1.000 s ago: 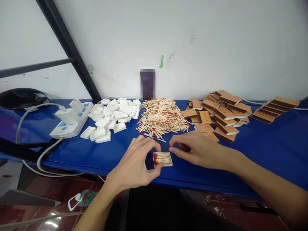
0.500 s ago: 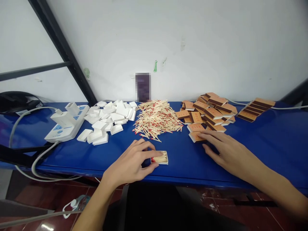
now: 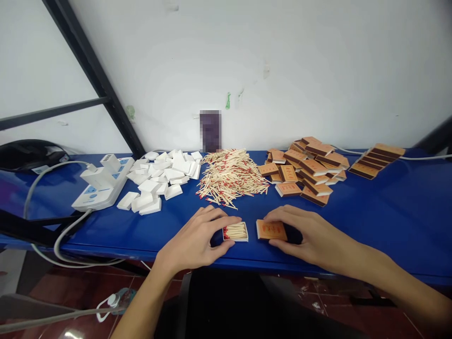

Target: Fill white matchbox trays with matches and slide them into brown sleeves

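My left hand (image 3: 201,238) grips a white matchbox tray (image 3: 246,233) by its long sides, thumb in front and fingers behind. Red-headed matches (image 3: 236,230) lie in rows inside it, heads toward the left. To its right, my right hand (image 3: 300,235) holds an orange matchbox sleeve (image 3: 271,230) between thumb and fingers, flat near the table's front. A small gap separates sleeve and tray. Whether the sleeve has a tray inside I cannot tell. Behind them spreads a heap of loose matches (image 3: 233,176).
White trays (image 3: 164,172) are heaped at the left, beside a power strip (image 3: 102,188) with cables. Orange matchboxes (image 3: 310,165) are piled at the right, with a leaning row of matchboxes (image 3: 376,161) farther right. The blue table (image 3: 399,216) meets a white wall.
My right hand has taken a matchbox sleeve from the front of the right pile and brought it left and nearer, beside the tray. My left hand still holds the filled tray.
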Tool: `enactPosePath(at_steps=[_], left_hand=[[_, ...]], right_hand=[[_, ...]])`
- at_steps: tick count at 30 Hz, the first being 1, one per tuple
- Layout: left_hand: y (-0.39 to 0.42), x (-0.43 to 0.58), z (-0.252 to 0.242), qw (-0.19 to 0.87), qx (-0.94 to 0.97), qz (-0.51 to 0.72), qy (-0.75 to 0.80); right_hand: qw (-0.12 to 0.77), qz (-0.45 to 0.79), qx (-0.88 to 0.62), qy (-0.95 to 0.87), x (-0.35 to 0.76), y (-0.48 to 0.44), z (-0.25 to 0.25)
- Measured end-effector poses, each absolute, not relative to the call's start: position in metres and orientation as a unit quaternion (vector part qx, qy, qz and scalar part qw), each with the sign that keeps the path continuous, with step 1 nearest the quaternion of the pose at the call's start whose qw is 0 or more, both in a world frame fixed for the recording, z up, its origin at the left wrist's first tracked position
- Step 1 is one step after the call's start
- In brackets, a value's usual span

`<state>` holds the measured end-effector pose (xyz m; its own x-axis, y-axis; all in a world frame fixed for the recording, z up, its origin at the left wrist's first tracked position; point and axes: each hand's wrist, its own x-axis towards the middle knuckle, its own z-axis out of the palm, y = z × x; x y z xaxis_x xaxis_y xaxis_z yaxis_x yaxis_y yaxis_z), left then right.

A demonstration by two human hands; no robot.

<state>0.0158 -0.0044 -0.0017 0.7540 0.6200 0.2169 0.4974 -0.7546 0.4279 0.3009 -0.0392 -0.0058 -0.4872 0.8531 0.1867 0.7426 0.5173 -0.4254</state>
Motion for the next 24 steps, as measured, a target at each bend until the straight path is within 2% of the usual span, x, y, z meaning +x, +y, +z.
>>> enactPosePath(at_steps=[12,24], left_hand=[[-0.003,0.013,-0.006,0.224,0.899,0.226,0.301],[-0.002,0.013,-0.009,0.228,0.888,0.268,0.296]], right_hand=[[0.209,0.184,-0.462,-0.842,0.278,-0.041,-0.004],[0.255,0.147,-0.449,-0.844,0.271,-0.047,-0.007]])
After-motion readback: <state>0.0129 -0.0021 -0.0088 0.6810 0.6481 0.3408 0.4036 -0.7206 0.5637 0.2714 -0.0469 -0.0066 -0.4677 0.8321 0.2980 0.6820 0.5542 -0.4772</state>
